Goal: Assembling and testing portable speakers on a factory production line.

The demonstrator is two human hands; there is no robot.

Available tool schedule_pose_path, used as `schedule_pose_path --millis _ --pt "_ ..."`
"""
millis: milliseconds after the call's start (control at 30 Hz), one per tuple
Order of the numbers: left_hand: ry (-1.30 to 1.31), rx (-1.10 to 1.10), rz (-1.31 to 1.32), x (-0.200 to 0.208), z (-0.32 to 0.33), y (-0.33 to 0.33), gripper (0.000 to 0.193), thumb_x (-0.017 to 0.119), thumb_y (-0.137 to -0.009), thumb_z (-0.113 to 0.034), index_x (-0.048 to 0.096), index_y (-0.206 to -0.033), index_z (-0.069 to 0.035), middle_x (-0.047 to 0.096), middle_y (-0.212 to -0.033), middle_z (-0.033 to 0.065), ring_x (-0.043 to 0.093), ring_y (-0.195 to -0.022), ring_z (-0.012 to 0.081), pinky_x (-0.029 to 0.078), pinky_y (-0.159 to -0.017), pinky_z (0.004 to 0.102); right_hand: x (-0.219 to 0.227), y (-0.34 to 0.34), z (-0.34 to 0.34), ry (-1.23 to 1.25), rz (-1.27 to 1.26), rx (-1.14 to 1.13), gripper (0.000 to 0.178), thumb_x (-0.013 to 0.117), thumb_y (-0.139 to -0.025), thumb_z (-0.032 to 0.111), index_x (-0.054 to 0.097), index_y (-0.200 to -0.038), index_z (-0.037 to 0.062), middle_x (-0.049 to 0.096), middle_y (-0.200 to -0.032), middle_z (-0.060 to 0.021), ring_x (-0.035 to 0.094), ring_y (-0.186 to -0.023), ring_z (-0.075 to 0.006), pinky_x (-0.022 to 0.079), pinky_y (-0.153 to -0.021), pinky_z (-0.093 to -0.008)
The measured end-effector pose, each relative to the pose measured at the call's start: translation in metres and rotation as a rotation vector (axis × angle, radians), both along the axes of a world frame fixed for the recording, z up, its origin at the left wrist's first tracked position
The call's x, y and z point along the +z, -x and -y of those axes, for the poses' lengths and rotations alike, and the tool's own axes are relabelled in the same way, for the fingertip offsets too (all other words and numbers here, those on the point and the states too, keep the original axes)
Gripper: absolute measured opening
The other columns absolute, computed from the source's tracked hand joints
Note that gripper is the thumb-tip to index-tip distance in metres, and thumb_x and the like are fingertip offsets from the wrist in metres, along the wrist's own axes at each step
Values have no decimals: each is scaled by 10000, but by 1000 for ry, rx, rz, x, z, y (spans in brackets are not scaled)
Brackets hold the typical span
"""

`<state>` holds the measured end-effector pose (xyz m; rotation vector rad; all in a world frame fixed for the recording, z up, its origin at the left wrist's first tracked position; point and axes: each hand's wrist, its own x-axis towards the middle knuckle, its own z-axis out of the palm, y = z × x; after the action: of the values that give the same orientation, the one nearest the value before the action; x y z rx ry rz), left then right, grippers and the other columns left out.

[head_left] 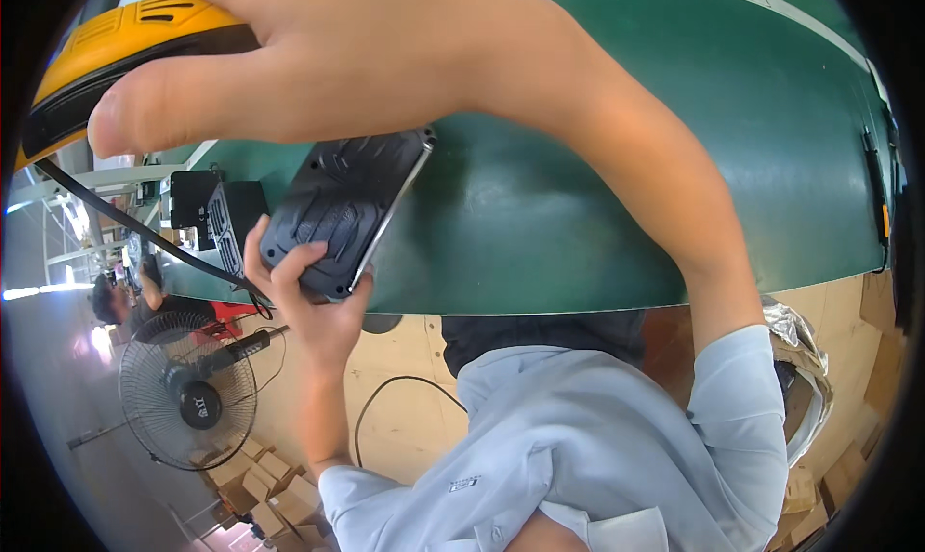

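Observation:
My left hand [323, 326] grips a flat black rectangular casing [337, 210] by its lower end. It is tilted above the near left part of the green table, with a raised pattern, corner holes and a shiny metal side edge. My right hand [376, 61] reaches across from the right, close to the camera, closed round a yellow and black power tool [135, 37]. A black cord [145, 232] hangs down from the tool's lower end. The tool's working tip is out of sight, and the right hand covers the casing's far end.
More black casings [236, 220] stand on the left of the green table [597, 224]. Past its near left side are a standing fan [188, 393] and another person [159, 297]. Cardboard boxes [275, 494] lie on the floor. A foil-lined container [814, 398] stands at right.

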<state>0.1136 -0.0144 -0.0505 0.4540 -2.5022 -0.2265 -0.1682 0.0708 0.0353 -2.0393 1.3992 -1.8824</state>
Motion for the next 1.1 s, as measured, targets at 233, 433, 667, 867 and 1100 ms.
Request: schedule_pose_path --millis 233,433,667,867,1100 --pt "-256 -40 -174 -52 -2 -20 772 851 -649 -59 396 -1256 -198 304 -1507 207 404 -1368 358 355 -1138 478 -7 -1 19 231 115 215 662 543 -1013 568 556 -989 -93 605 -711 -203 607 -628 -257 476 -593 -332" --pt "-112 -50 -233 -81 -3 -32 775 864 -621 -22 382 -1197 -208 325 -1453 205 417 -1379 459 375 -1145 565 -5 -12 4 124 290 361 682 551 -994 620 591 -1002 -60 614 -793 -151 579 -729 -214 466 -654 -343" --pt "-88 -51 -316 -89 -8 -29 984 844 -660 -63 279 -1457 -172 300 -1515 220 364 -1423 435 337 -1174 541 -4 -18 4 -16 325 420 653 531 -995 634 612 -1009 -13 585 -795 -81 539 -727 -161 439 -642 -314" --pt "-258 -20 -335 -102 -10 -32 1152 898 -670 -165 178 -1569 -124 290 -1565 214 356 -1439 363 288 -1205 478 -2 -14 6 -78 255 430 643 501 -995 652 628 -994 21 554 -759 -37 521 -698 -131 418 -619 -290" --pt "-695 229 -540 -90 -22 -10 964 888 -695 -53 357 -1497 -114 346 -1532 135 385 -1413 308 334 -1177 446 -1 -17 7 -122 285 369 640 505 -990 655 636 -968 28 551 -730 -37 525 -667 -145 427 -619 -290"
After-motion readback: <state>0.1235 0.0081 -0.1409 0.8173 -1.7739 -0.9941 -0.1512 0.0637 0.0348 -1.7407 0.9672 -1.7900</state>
